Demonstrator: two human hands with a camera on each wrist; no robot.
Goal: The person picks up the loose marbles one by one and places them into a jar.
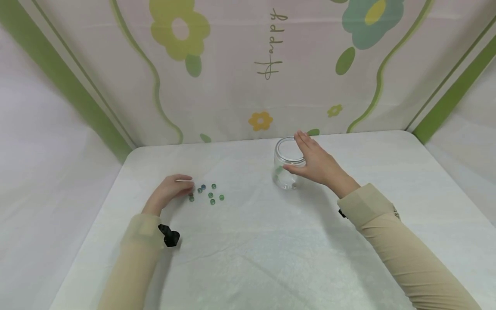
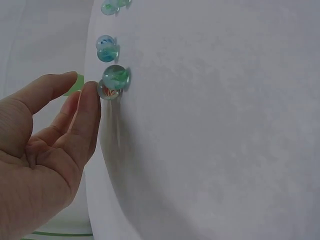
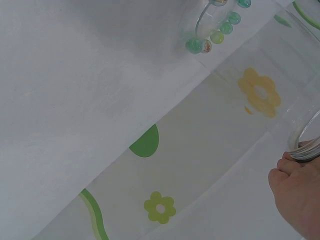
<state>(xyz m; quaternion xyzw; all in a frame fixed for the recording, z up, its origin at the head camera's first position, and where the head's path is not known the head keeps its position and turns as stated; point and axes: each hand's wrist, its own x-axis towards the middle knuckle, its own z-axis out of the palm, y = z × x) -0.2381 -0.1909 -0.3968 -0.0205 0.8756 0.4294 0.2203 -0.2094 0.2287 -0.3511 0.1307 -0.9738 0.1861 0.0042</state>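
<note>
My left hand is low over the table at the left edge of a loose group of glass marbles. In the left wrist view its fingertips touch a clear marble with an orange swirl, right beside a green one; the thumb stands apart. My right hand holds an upright clear glass jar near the rim, thumb at the front and fingers toward the back. No lid covers the mouth. Through the glass in the right wrist view, several green and yellowish marbles line the jar's base.
A white cloth covers the table. Its back edge meets a hanging flowered curtain, close behind the jar. White side panels with green stripes flank both sides. A black wrist camera sticks out from the left sleeve.
</note>
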